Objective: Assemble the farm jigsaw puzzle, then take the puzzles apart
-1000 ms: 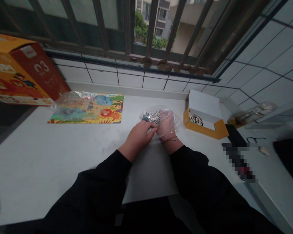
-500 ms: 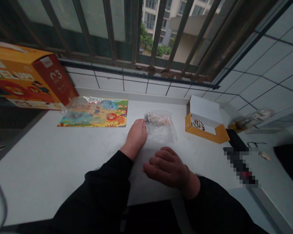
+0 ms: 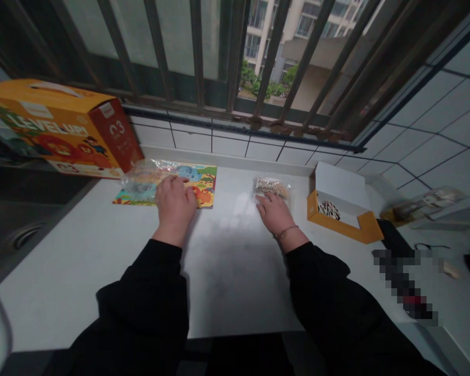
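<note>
My left hand [image 3: 176, 206] is open, its fingers spread over a colourful cartoon-animal board [image 3: 203, 180] and the crinkled clear plastic wrapping [image 3: 141, 180] lying on it. Whether the fingertips press the wrapping or the board is hard to tell. To the right, my right hand [image 3: 276, 215] lies palm down with its fingers at the near side of a clear bag [image 3: 274, 186] of small striped pieces. Its fingers look loosely stretched out, and they cover part of the bag.
A yellow and red carton [image 3: 68, 128] stands at the back left. An open yellow box [image 3: 337, 222] with a striped piece inside sits on the right of the white counter [image 3: 235, 271]. Behind runs a barred window [image 3: 231, 57]. Eyeglasses [image 3: 431, 246] lie far right.
My left hand has gone from the clear bag leftward to the board. My right hand has moved forward to the bag, which has shifted back and right. The view has also shifted.
</note>
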